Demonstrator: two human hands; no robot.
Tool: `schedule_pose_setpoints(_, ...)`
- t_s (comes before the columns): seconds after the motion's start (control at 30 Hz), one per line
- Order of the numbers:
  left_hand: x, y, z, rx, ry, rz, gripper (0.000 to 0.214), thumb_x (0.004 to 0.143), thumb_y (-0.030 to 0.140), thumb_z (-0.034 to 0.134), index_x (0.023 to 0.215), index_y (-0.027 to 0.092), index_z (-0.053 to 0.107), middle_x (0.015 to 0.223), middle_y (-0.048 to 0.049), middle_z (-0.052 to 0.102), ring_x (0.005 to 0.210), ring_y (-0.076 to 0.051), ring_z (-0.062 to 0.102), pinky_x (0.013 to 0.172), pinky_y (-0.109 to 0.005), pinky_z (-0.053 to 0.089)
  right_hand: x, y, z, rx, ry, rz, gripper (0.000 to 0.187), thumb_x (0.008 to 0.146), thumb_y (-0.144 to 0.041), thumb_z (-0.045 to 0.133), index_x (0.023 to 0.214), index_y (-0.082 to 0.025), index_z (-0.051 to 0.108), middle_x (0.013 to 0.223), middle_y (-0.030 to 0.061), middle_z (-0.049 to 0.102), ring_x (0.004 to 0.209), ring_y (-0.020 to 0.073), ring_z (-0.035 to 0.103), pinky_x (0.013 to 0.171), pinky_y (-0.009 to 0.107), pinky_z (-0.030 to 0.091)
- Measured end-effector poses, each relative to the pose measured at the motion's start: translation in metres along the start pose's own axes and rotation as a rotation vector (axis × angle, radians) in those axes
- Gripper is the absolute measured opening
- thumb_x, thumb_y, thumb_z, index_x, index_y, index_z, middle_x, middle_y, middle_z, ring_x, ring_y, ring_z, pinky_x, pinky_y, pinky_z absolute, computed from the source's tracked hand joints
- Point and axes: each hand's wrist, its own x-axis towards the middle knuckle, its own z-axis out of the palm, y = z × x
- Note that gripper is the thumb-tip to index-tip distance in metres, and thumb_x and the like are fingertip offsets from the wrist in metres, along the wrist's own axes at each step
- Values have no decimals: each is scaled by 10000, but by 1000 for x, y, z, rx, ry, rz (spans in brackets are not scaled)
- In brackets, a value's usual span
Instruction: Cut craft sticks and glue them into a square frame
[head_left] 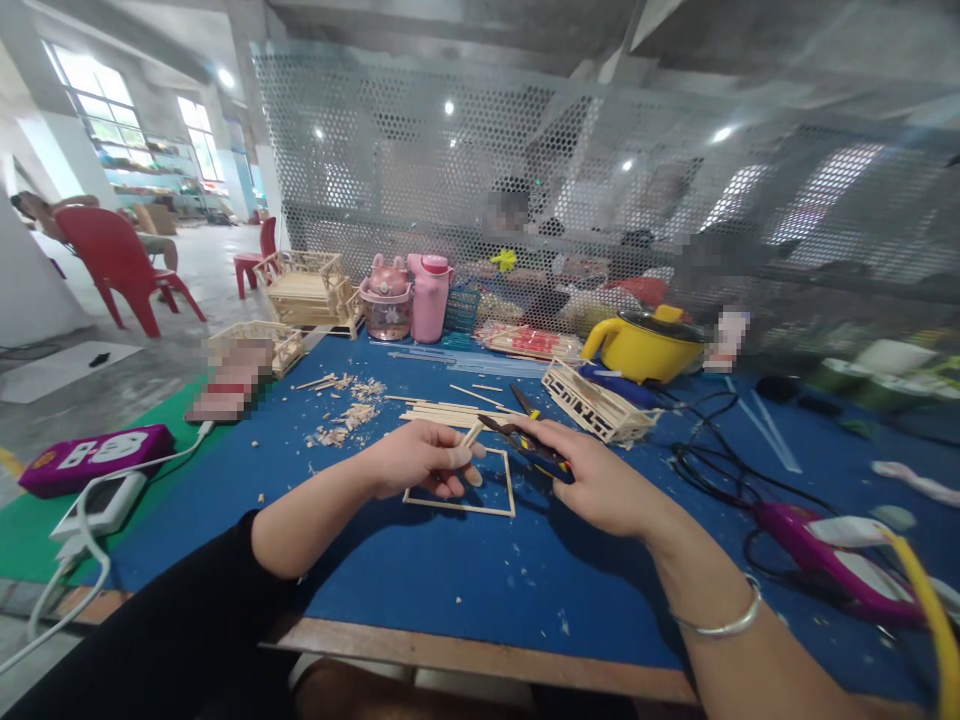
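Observation:
My left hand [420, 458] pinches short wooden sticks [471, 434] between thumb and fingers; a round-ended stick tip shows below the fingertips. In my right hand [604, 475] is a pair of dark-handled cutting pliers [529, 445], jaws pointing left, close to the upper ends of the held sticks. Whether the jaws touch them, I cannot tell. Beneath my left hand a rectangular frame of thin sticks [513, 490] lies flat on the blue table, partly hidden. Behind it are loose long sticks [439, 413] and another dark tool with yellow on it [523, 400].
Wood scraps [352, 412] are scattered to the left. A slatted wooden model [596, 405] and a yellow pot [649, 345] stand at the right, near black cables [701, 470]. Purple power strips [97, 460] lie at both sides. Pink bottle [430, 300] and perforated screen [412, 160] are behind.

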Motion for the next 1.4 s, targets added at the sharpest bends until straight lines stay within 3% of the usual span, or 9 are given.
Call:
schedule_pose_setpoints(0.2, 2, -2, -1, -17, -2, 15, 449, 633, 427, 736, 945, 122, 632, 819, -72, 684, 578, -70, 602, 546, -186, 463, -2, -1, 0, 0, -38, 33, 867, 568, -12, 428, 1394, -250, 313, 1422, 61, 360, 1310, 234, 319, 1071, 468, 275)
schedule_pose_setpoints(0.43, 2, -2, 1, 0, -7, 3, 459, 621, 431, 741, 941, 122, 627, 800, -59, 680, 569, -67, 598, 554, -195, 466, -1, -2, 1, 16, -5, 6, 845, 555, 2, 418, 1358, -255, 380, 1382, 43, 426, 1278, 223, 371, 1066, 442, 297)
schedule_pose_setpoints(0.63, 2, -3, 3, -7, -4, 6, 436, 655, 415, 721, 968, 133, 608, 728, -32, 670, 532, -71, 594, 550, -210, 471, -1, -1, 4, 3, -7, -8, 874, 551, 6, 421, 1378, -267, 347, 1383, 51, 422, 1274, 236, 376, 1045, 455, 324)
schedule_pose_setpoints(1.0, 0, 0, 5, 0, -12, 32, 371, 695, 417, 691, 913, 131, 600, 733, -32, 662, 555, -67, 598, 570, -202, 469, -3, -1, 3, 10, -48, 30, 862, 571, -12, 431, 1395, -238, 318, 1414, 65, 373, 1314, 236, 313, 1081, 457, 265)
schedule_pose_setpoints(1.4, 4, -8, 4, -7, -63, 2, 401, 654, 433, 718, 895, 130, 613, 734, -38, 669, 559, -81, 603, 598, -235, 485, -2, -2, 2, 0, -24, -24, 837, 577, -3, 418, 1373, -256, 359, 1384, 51, 425, 1274, 223, 385, 1056, 441, 320)
